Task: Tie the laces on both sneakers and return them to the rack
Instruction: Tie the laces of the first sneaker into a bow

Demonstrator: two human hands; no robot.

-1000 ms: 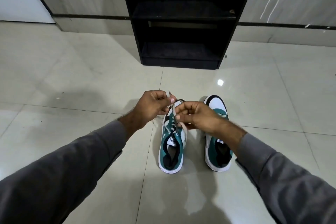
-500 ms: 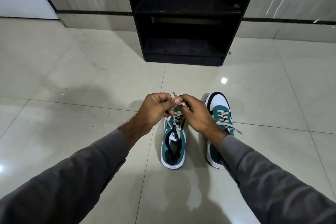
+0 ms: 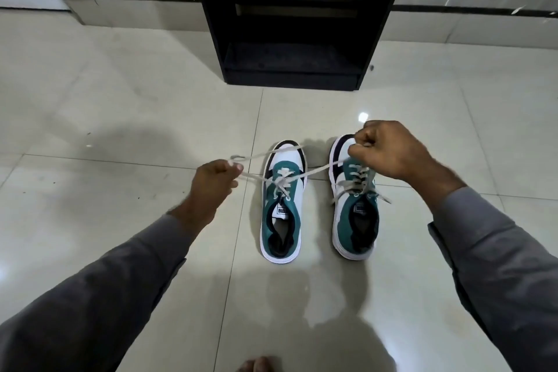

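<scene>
Two teal, white and black sneakers stand side by side on the tiled floor, toes pointing toward the rack. My left hand [image 3: 216,180] pinches one end of the left sneaker's [image 3: 282,205] white lace [image 3: 256,180], pulled out to the left. My right hand [image 3: 389,149] grips the other end, stretched up and right over the toe of the right sneaker [image 3: 356,205]. The two strands cross over the left sneaker's tongue. On the right sneaker, the lace ends [image 3: 380,197] lie loose across its sides. The black shoe rack [image 3: 299,18] stands against the wall just beyond the sneakers, its shelves bare.
Glossy pale tiles spread all around. A grey wall with a dark stripe runs behind the rack. Toes of a bare foot [image 3: 259,365] show at the bottom edge.
My hands, close together over the left sneaker before, have pulled apart, drawing its lace ends taut to the left and right. The right sneaker is now uncovered.
</scene>
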